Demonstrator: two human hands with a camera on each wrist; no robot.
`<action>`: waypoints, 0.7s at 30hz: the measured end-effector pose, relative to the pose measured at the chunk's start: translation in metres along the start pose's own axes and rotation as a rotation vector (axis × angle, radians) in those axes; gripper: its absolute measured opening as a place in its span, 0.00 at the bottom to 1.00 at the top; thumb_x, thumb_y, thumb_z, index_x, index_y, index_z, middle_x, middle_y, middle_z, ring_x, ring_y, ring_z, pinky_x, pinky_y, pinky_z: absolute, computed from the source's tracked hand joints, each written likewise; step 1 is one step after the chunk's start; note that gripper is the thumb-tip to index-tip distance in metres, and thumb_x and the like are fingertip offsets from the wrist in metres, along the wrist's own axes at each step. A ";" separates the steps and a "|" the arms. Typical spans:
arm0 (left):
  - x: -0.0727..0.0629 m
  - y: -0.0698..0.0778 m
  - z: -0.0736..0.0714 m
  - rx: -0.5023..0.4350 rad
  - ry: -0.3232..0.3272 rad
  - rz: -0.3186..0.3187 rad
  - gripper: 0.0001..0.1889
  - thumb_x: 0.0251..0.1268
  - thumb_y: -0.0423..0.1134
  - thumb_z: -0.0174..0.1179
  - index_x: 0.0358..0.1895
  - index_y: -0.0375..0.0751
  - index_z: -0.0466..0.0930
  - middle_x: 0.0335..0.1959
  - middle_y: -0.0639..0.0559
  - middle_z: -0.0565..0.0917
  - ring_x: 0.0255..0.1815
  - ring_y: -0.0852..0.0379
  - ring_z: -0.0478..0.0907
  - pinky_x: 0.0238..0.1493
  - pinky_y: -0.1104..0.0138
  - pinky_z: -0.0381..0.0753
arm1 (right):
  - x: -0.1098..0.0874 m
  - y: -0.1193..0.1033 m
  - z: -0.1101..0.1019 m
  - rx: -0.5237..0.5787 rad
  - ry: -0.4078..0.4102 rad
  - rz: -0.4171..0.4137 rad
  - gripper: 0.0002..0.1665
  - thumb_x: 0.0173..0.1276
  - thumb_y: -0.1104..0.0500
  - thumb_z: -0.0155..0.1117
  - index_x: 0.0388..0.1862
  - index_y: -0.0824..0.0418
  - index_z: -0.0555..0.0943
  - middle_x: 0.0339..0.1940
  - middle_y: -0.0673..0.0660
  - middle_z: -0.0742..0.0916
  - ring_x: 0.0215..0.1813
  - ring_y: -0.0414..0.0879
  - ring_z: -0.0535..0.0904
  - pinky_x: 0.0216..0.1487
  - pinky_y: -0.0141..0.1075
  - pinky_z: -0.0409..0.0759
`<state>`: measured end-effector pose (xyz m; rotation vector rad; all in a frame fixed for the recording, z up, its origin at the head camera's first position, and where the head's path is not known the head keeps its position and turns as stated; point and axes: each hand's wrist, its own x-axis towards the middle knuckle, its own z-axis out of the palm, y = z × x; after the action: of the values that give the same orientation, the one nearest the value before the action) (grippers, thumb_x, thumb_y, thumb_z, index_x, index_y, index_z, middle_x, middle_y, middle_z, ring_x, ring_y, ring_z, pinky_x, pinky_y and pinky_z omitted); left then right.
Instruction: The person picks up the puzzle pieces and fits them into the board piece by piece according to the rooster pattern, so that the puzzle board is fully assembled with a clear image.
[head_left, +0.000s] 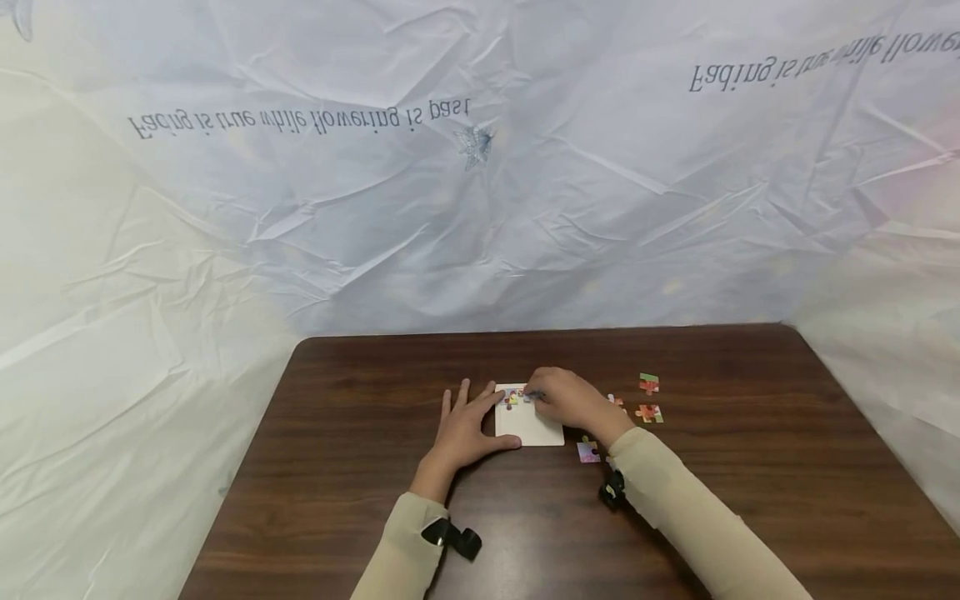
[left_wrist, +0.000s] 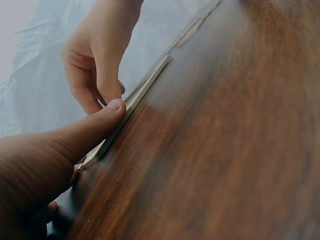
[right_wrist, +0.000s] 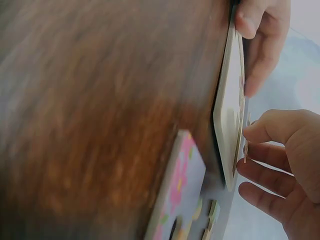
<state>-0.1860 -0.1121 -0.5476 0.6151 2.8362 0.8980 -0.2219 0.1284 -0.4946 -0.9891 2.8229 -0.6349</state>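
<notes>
A white square puzzle board (head_left: 536, 432) lies on the table, with colourful puzzle pieces (head_left: 511, 397) set along its far left part. My left hand (head_left: 465, 429) rests at the board's left side with fingers spread. Its thumb (left_wrist: 107, 116) lies along the near edge, and its fingertips reach the far left corner. Over the board's far side, my right hand (head_left: 573, 404) pinches a puzzle piece (right_wrist: 245, 154) between thumb and fingers. That piece appears nearly edge-on in the right wrist view, and its printed face is mostly hidden.
Right of the board lie loose puzzle pieces: a green and red one (head_left: 649, 383), a red one (head_left: 650, 413), a purple one (head_left: 588, 451) near my right wrist, and another (head_left: 616, 401) partly behind my right hand. White printed sheeting (head_left: 480, 208) hangs behind the brown table (head_left: 360, 433).
</notes>
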 end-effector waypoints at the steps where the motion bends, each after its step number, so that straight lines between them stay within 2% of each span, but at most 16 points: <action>1: 0.000 0.000 0.000 -0.002 -0.001 -0.003 0.48 0.58 0.70 0.72 0.81 0.56 0.69 0.83 0.51 0.63 0.87 0.35 0.41 0.82 0.35 0.33 | 0.001 -0.001 0.001 0.001 -0.005 0.000 0.13 0.73 0.68 0.68 0.54 0.64 0.90 0.52 0.59 0.89 0.55 0.55 0.86 0.56 0.51 0.86; 11: 0.001 0.000 -0.003 -0.028 -0.010 -0.005 0.48 0.58 0.70 0.72 0.81 0.57 0.69 0.83 0.52 0.62 0.87 0.35 0.40 0.82 0.36 0.32 | 0.006 -0.004 0.006 -0.040 -0.031 0.020 0.16 0.74 0.66 0.67 0.58 0.63 0.88 0.56 0.61 0.88 0.60 0.57 0.84 0.59 0.52 0.85; 21: 0.003 -0.002 -0.004 -0.019 -0.017 0.002 0.49 0.58 0.69 0.72 0.81 0.56 0.68 0.83 0.52 0.63 0.87 0.35 0.41 0.82 0.35 0.32 | 0.010 -0.011 0.007 -0.067 -0.040 0.003 0.13 0.73 0.68 0.67 0.54 0.64 0.90 0.52 0.60 0.88 0.54 0.55 0.85 0.53 0.48 0.87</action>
<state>-0.1906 -0.1142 -0.5452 0.6202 2.8089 0.9151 -0.2226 0.1122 -0.4957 -0.9964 2.8275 -0.5181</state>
